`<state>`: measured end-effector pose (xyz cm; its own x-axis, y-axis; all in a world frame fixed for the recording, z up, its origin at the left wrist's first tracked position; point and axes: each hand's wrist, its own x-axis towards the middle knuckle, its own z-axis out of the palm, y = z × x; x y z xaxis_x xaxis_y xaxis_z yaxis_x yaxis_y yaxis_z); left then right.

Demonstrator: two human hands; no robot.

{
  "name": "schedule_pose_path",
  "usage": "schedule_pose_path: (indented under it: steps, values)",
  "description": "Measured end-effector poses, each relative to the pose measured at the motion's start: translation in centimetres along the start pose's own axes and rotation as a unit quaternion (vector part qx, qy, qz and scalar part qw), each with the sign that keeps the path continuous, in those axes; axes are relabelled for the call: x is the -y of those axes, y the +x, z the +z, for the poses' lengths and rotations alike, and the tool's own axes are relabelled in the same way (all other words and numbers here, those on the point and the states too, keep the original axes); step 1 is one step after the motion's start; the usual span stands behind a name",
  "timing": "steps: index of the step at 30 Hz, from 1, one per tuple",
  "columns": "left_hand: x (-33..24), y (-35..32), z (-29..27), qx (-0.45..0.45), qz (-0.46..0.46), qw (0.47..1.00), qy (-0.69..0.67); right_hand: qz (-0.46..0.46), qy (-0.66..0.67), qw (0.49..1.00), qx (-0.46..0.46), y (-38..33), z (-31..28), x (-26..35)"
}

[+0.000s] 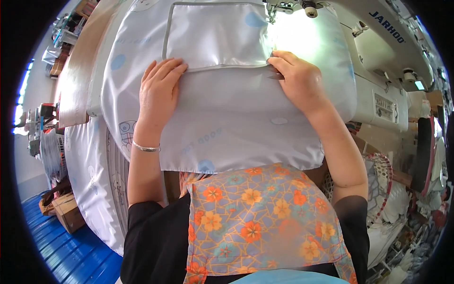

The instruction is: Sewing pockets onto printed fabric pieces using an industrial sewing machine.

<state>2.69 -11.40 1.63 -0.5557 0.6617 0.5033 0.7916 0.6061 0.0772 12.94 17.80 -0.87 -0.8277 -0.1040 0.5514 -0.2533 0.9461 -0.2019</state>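
Observation:
A rectangular silvery-white fabric panel (217, 35) with grey bound edges lies on a larger sheet of shiny white printed fabric (227, 113). My left hand (160, 92) rests at the panel's near left corner, fingers stretched out over the cloth. At the near right corner, my right hand (300, 78) pinches the panel's edge between thumb and fingers. A dark, pointed, blade-like tool (275, 75) pokes out from under this hand; its handle is hidden. Just beyond the right fingertips is the sewing machine's presser foot (271, 16), close to the panel's right edge.
The white sewing machine (397, 38) arches over the right side, its lamp glaring on the cloth. More white printed fabric (92, 184) hangs down at the left beside a brown board (78, 80). A cardboard box (69, 211) stands on the blue floor (61, 246).

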Motion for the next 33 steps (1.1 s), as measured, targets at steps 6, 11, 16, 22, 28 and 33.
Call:
schedule_pose_path:
  steps: [6, 11, 16, 22, 28, 33]
  values:
    - [1.0, -0.9, 0.7, 0.002, -0.021, 1.0, -0.01, -0.008, 0.018, 1.0, -0.019, 0.3, -0.3, 0.4]
    - [0.7, -0.4, -0.4, 0.026, -0.034, 0.998, -0.037, -0.009, 0.021, 1.0, -0.006, 0.4, -0.4, 0.5]
    - [-2.7, 4.5, 0.8, 0.066, 0.038, 0.991, -0.113, -0.005, 0.02, 1.0, 0.01, 0.4, -0.5, 0.6]
    - [-6.2, 9.1, 7.4, 0.06, 0.163, 0.969, -0.176, 0.016, 0.036, 0.999, 0.037, 0.5, -0.9, 0.7]
    - [-5.8, 8.5, 8.6, 0.073, 0.193, 0.968, -0.145, 0.023, 0.024, 0.999, 0.027, 0.4, -1.1, 0.8]
    - [-6.0, 8.7, 8.0, 0.084, 0.221, 0.963, -0.126, 0.146, 0.165, 0.975, 0.008, -4.2, -3.4, -0.3]
